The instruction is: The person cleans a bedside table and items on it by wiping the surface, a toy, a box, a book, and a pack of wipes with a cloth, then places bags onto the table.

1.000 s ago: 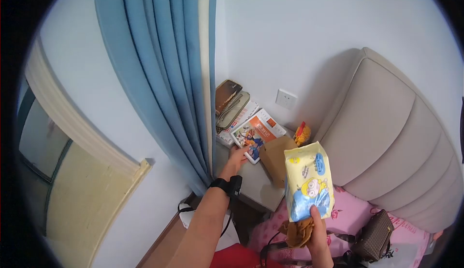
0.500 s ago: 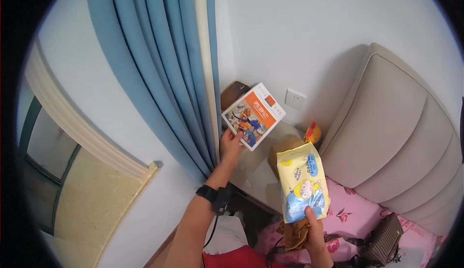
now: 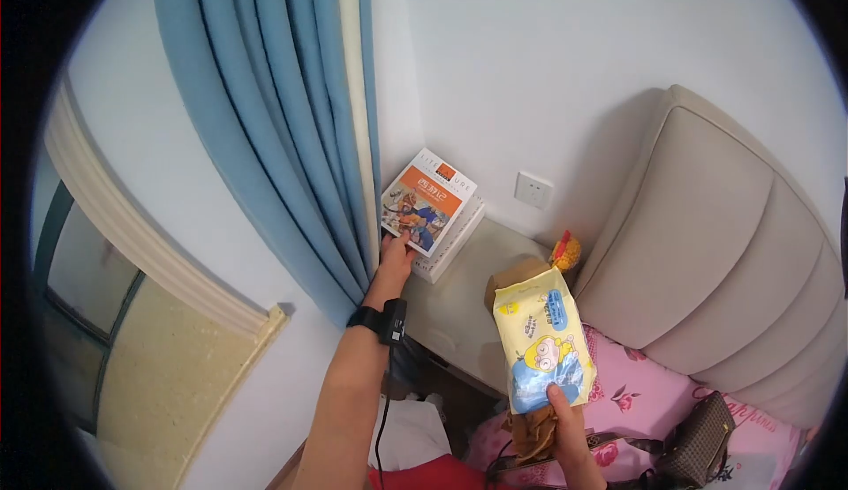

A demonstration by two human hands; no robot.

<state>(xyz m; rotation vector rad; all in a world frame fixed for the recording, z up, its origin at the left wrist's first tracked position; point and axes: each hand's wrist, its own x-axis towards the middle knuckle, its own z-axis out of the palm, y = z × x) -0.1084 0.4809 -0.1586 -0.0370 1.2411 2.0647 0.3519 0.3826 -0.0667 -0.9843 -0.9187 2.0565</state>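
Note:
My left hand (image 3: 397, 252) grips the lower left edge of a book (image 3: 431, 197) with an orange and white cover and cartoon figures. The book lies over a thick white book or box (image 3: 458, 245) in the corner of the nightstand (image 3: 468, 305); whether its full weight rests there I cannot tell. In my right hand (image 3: 570, 424) is a yellow and blue soft pack of wipes (image 3: 546, 335), held by its lower end with the thumb on the front. A crumpled brown paper or cloth (image 3: 533, 437) hangs below the pack, against the same hand.
Behind the pack stands a brown box-like thing (image 3: 511, 280), with a yellow and red toy (image 3: 566, 250) beside it. Blue curtain (image 3: 274, 119) folds border my left arm. The padded headboard (image 3: 707, 243), pink bedding (image 3: 618, 375) and a patterned handbag (image 3: 702, 437) are at the right.
My left hand has moved left with the book, which now lies over the white book or box in the corner. The dark brown thing behind it is now hidden. My right hand still holds the pack.

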